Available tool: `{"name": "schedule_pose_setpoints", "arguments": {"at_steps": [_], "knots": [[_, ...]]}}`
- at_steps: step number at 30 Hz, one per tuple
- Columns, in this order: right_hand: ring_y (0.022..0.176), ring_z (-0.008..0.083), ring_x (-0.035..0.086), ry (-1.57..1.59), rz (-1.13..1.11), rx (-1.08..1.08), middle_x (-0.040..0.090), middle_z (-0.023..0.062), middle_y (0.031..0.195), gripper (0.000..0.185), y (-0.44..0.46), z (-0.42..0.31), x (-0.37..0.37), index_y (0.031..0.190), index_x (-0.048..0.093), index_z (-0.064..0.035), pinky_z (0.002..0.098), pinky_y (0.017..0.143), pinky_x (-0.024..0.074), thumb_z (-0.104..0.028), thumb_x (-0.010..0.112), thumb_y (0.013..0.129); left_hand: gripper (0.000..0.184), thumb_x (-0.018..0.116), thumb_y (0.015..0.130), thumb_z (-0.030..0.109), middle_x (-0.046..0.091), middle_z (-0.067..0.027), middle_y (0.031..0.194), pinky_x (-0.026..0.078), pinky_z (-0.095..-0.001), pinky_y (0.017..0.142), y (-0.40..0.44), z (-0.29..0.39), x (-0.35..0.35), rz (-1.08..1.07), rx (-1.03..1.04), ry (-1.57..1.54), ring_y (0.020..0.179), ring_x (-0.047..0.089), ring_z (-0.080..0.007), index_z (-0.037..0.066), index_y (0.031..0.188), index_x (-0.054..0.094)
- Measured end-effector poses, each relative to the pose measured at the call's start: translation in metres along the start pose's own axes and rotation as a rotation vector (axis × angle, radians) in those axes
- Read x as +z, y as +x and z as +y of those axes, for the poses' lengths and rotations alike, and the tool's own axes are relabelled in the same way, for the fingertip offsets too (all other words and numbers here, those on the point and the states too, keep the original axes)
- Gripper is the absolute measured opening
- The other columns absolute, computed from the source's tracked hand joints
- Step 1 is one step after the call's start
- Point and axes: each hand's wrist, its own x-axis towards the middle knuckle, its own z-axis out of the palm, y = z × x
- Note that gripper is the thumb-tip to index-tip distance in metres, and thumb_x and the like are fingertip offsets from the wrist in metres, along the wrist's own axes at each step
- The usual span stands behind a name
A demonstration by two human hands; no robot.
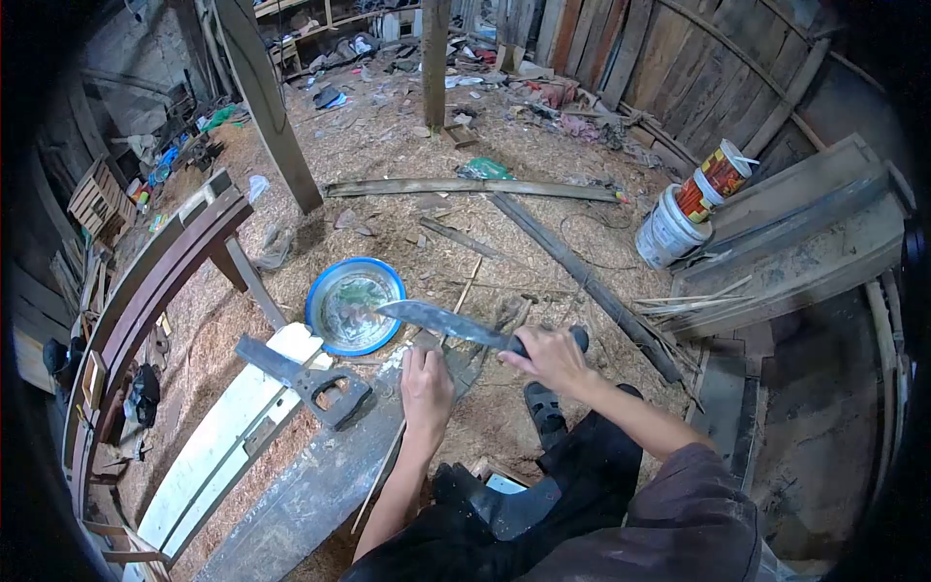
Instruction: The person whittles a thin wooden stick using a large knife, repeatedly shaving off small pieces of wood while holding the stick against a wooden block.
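Note:
My right hand (pixel 555 361) is closed round the dark handle of a machete (pixel 441 320), whose broad grey blade points left, above and in front of my other hand. My left hand (pixel 427 388) is closed on a thin wooden strip (pixel 467 289). The strip slants from the ground ahead down past my left forearm, and the blade crosses near it; whether they touch I cannot tell. Below lies a wide grey plank (pixel 291 509). A handsaw (pixel 335 396) rests to the left, across a white-painted board (pixel 218 461) and the plank's edge.
A blue-rimmed basin (pixel 312 308) stands on the shavings ahead. Long beams (pixel 582 276) lie across the floor. Stacked buckets (pixel 669 231) stand at right beside a wooden bench-like structure (pixel 805 262). Posts (pixel 267 107) rise ahead; a curved wooden frame (pixel 145 301) stands left.

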Motion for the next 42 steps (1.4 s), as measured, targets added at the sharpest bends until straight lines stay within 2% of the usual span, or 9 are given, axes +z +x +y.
{"name": "schedule_pose_setpoints", "arguments": {"at_steps": [8, 10, 13, 17, 21, 23, 26, 29, 42], "knots": [[0.043, 0.0287, 0.061, -0.085, -0.167, 0.053, 0.06, 0.0104, 0.053, 0.054, 0.009, 0.037, 0.032, 0.088, 0.056, -0.0043, 0.0426, 0.043, 0.051, -0.056, 0.053, 0.104, 0.012, 0.063, 0.087, -0.005, 0.062, -0.0182, 0.1, 0.051, -0.0482, 0.081, -0.006, -0.001, 0.0, -0.015, -0.004, 0.006, 0.094, 0.059, -0.0378, -0.002, 0.099, 0.065], [0.036, 0.0173, 0.045, -0.188, 0.13, 0.276, 0.048, 0.0021, 0.048, 0.056, 0.026, 0.051, 0.023, 0.089, 0.058, -0.0074, 0.0399, 0.038, 0.0436, -0.06, 0.046, 0.105, 0.011, 0.064, 0.087, -0.004, 0.063, -0.0176, 0.101, 0.051, -0.0475, 0.082, -0.001, -0.001, 0.002, -0.008, -0.017, 0.019, 0.094, 0.059, -0.037, -0.003, 0.099, 0.065], [0.038, 0.019, 0.048, -0.038, -0.227, 0.275, 0.051, 0.0039, 0.049, 0.059, 0.018, 0.024, -0.006, 0.09, 0.059, -0.0067, 0.0415, 0.039, 0.0435, -0.062, 0.044, 0.105, 0.013, 0.065, 0.086, -0.005, 0.063, -0.0179, 0.101, 0.051, -0.0479, 0.081, 0.001, 0.003, -0.001, -0.004, -0.008, 0.008, 0.093, 0.059, -0.0374, -0.003, 0.099, 0.065], [0.042, 0.0256, 0.058, -0.02, -0.03, 0.024, 0.057, 0.009, 0.051, 0.059, -0.004, -0.008, 0.01, 0.091, 0.06, -0.0057, 0.0441, 0.042, 0.0468, -0.063, 0.048, 0.102, 0.016, 0.065, 0.084, -0.005, 0.063, -0.0177, 0.101, 0.051, -0.0474, 0.081, 0.001, -0.001, 0.001, 0.026, 0.028, -0.014, 0.093, 0.059, -0.0375, -0.003, 0.1, 0.065], [0.045, 0.0296, 0.062, 0.114, -0.102, 0.274, 0.061, 0.0093, 0.054, 0.056, 0.011, 0.04, 0.021, 0.087, 0.059, -0.0074, 0.043, 0.041, 0.0478, -0.06, 0.05, 0.102, 0.016, 0.064, 0.082, -0.006, 0.062, -0.0182, 0.1, 0.051, -0.0484, 0.082, -0.007, -0.001, -0.001, -0.022, -0.006, 0.021, 0.093, 0.058, -0.0387, -0.002, 0.098, 0.065], [0.038, 0.0154, 0.045, -0.114, 0.182, 0.198, 0.045, -0.0009, 0.05, 0.058, 0.024, 0.054, 0.024, 0.082, 0.055, -0.0096, 0.0326, 0.032, 0.0352, -0.063, 0.045, 0.103, 0.015, 0.064, 0.082, -0.007, 0.062, -0.0186, 0.1, 0.051, -0.0489, 0.082, -0.001, 0.0, 0.001, 0.016, 0.019, 0.024, 0.093, 0.058, -0.0393, -0.002, 0.096, 0.064], [0.038, 0.0153, 0.048, 0.042, -0.11, 0.29, 0.046, -0.0006, 0.048, 0.061, 0.016, 0.018, 0.004, 0.082, 0.058, -0.0095, 0.0349, 0.036, 0.0422, -0.066, 0.044, 0.103, 0.013, 0.064, 0.082, -0.006, 0.062, -0.0183, 0.1, 0.05, -0.0483, 0.082, -0.001, 0.001, 0.0, -0.001, 0.007, -0.003, 0.094, 0.058, -0.0389, -0.001, 0.095, 0.065], [0.038, 0.0168, 0.05, -0.105, 0.003, -0.007, 0.049, 0.0009, 0.047, 0.064, -0.004, -0.008, 0.014, 0.08, 0.059, -0.0081, 0.0378, 0.039, 0.0457, -0.067, 0.044, 0.102, 0.012, 0.064, 0.083, -0.005, 0.062, -0.0182, 0.1, 0.05, -0.048, 0.083, 0.001, 0.0, 0.002, 0.008, 0.011, -0.023, 0.094, 0.058, -0.0388, -0.002, 0.095, 0.065], [0.037, 0.0187, 0.049, -0.042, -0.117, 0.117, 0.045, 0.0006, 0.046, 0.063, 0.01, -0.003, 0.015, 0.079, 0.06, -0.0083, 0.0382, 0.038, 0.0452, -0.063, 0.041, 0.105, 0.009, 0.064, 0.084, -0.004, 0.06, -0.0188, 0.094, 0.05, -0.0487, 0.082, -0.002, -0.004, 0.006, 0.042, 0.025, -0.038, 0.093, 0.058, -0.0388, -0.002, 0.093, 0.066]]}}
